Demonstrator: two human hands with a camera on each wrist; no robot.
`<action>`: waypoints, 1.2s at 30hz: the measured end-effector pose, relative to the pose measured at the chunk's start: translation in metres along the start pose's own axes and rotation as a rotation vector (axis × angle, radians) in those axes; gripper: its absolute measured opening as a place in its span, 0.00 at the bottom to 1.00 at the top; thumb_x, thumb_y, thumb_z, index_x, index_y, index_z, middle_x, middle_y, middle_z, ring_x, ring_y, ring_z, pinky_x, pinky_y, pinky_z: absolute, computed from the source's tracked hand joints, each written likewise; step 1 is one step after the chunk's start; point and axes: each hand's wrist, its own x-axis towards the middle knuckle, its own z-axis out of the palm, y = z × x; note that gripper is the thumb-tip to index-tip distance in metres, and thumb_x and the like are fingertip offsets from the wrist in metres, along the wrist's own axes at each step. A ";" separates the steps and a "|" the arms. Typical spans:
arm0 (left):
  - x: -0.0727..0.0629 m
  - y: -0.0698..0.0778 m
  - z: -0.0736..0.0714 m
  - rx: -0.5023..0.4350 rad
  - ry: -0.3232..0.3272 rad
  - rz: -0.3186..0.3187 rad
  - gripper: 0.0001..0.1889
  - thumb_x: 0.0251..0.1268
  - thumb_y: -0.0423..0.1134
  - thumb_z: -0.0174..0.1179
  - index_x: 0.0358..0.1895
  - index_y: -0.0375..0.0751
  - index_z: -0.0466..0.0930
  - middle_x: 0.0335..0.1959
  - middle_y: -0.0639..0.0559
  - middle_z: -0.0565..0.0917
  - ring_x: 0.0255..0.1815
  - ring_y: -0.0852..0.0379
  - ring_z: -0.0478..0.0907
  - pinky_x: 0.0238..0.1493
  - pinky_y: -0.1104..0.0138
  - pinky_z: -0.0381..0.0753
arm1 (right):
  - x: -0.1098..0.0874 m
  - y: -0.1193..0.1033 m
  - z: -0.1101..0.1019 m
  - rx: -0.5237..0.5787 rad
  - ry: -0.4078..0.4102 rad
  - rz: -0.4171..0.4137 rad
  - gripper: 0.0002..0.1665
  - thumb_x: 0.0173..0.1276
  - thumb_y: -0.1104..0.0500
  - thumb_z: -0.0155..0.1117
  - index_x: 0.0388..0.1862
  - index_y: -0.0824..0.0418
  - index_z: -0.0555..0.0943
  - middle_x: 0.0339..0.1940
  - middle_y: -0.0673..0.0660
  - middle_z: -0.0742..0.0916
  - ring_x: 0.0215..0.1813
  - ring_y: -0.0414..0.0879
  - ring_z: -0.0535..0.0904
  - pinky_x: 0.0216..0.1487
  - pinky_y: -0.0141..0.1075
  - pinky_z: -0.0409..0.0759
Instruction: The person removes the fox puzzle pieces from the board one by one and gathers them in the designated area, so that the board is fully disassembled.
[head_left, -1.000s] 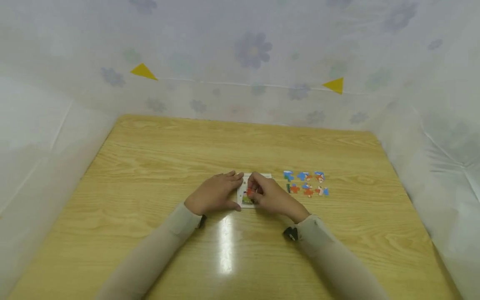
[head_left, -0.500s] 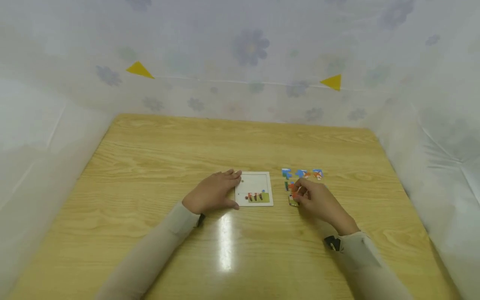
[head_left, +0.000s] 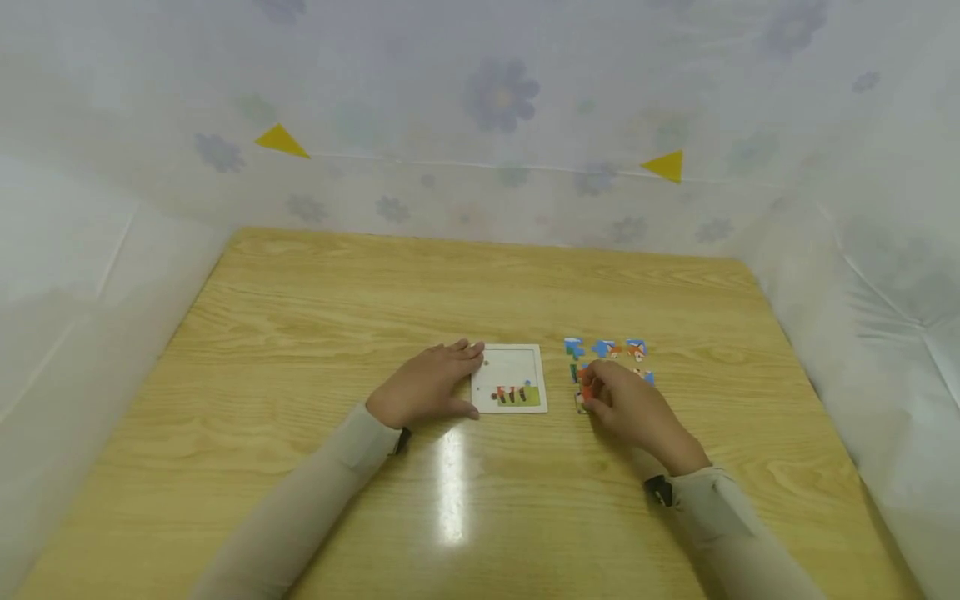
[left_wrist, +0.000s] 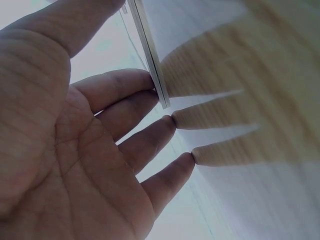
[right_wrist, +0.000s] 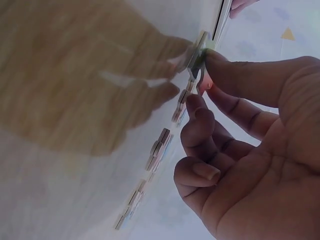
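My left hand (head_left: pixel 435 382) rests at the left side of a white puzzle tray (head_left: pixel 510 354), fingers straight and touching its edge. In the left wrist view, the fingertips meet the tray edge (left_wrist: pixel 150 60) and the tabletop. At the tray's lower right lie joined puzzle pieces (head_left: pixel 519 395) in red, white, black and green. To the right of the tray, my right hand (head_left: pixel 637 408) pinches a jigsaw piece (head_left: pixel 581 403) between thumb and fingers. That piece stands tilted at the table in the right wrist view; the hand hides part of it.
Several loose jigsaw pieces, including a fox-face piece (head_left: pixel 636 348) and a blue and green one (head_left: pixel 573 347), lie right of the tray in rows. My right hand covers some of them. The wooden table (head_left: pixel 375 283) is enclosed by flowered white curtains (head_left: pixel 435 100).
My right hand has carried the puzzle piece from the tray's lower left to beside the loose pieces, then shifted slightly. My left hand stays at the tray.
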 end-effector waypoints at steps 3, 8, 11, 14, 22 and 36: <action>0.000 -0.001 0.001 0.000 -0.003 -0.005 0.47 0.63 0.57 0.72 0.79 0.35 0.63 0.81 0.46 0.59 0.82 0.44 0.54 0.79 0.49 0.56 | -0.001 -0.002 0.001 -0.037 0.005 -0.009 0.15 0.67 0.65 0.75 0.50 0.62 0.80 0.41 0.52 0.83 0.41 0.46 0.80 0.42 0.44 0.82; 0.000 -0.003 0.002 0.003 0.001 -0.004 0.48 0.63 0.58 0.71 0.79 0.37 0.62 0.81 0.47 0.59 0.82 0.45 0.54 0.79 0.50 0.56 | -0.001 -0.004 0.000 -0.078 0.007 -0.009 0.11 0.67 0.63 0.74 0.44 0.60 0.81 0.40 0.52 0.81 0.39 0.46 0.78 0.37 0.43 0.81; 0.000 -0.003 0.002 0.005 0.005 -0.001 0.48 0.62 0.58 0.71 0.79 0.37 0.63 0.81 0.47 0.60 0.82 0.45 0.55 0.79 0.50 0.57 | -0.001 -0.005 0.000 -0.094 0.007 -0.015 0.08 0.68 0.62 0.74 0.40 0.58 0.81 0.38 0.52 0.79 0.35 0.44 0.75 0.33 0.40 0.78; 0.000 -0.003 0.003 0.011 0.006 -0.001 0.48 0.62 0.59 0.71 0.79 0.37 0.63 0.81 0.47 0.60 0.82 0.45 0.55 0.79 0.51 0.57 | -0.001 -0.005 0.000 -0.103 0.010 -0.016 0.08 0.67 0.62 0.74 0.38 0.58 0.81 0.37 0.51 0.78 0.34 0.43 0.73 0.31 0.38 0.76; 0.002 -0.004 0.003 0.004 -0.003 -0.013 0.48 0.62 0.59 0.71 0.79 0.38 0.62 0.82 0.48 0.58 0.82 0.46 0.53 0.80 0.51 0.55 | 0.010 -0.016 0.004 -0.079 0.042 -0.100 0.07 0.68 0.65 0.73 0.37 0.57 0.81 0.36 0.50 0.79 0.37 0.44 0.78 0.34 0.38 0.80; -0.002 0.002 -0.001 -0.006 0.042 0.000 0.45 0.60 0.57 0.74 0.75 0.36 0.70 0.80 0.46 0.62 0.81 0.43 0.58 0.78 0.48 0.59 | 0.052 -0.072 0.031 0.055 -0.168 -0.173 0.16 0.68 0.64 0.73 0.52 0.65 0.81 0.36 0.51 0.80 0.36 0.41 0.75 0.39 0.37 0.77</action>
